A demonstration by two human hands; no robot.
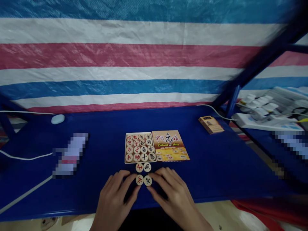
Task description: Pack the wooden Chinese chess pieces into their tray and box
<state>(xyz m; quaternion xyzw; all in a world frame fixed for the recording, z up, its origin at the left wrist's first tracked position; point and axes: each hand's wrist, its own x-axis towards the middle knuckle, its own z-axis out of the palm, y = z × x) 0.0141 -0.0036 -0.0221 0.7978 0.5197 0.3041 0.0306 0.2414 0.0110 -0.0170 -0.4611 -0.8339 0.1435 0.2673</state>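
**Left hand is gripping a red-marked xiangqi piece, right hand a black-marked xiangqi piece**

At the lower centre of the frame, thumbs and index fingers are pinching the edges of these pale, round, flat-topped discs, which are sitting side by side. Whether they are resting on the smooth blue tabletop is hard to tell. Just above, a loose pair, one red-marked piece and one black-marked piece, is lying below the shallow white-rimmed box. Sixteen engraved-looking discs are filling it in four rows; any layer underneath is hidden. The glossy printed "Chinese chess" lid is lying against its right side. Across the upper frame, a wrinkled, shiny striped plastic sheet is hanging, running past the edges. At left, coarse pixels are masking a slab-like object; both forearms are being cut off at the bottom.
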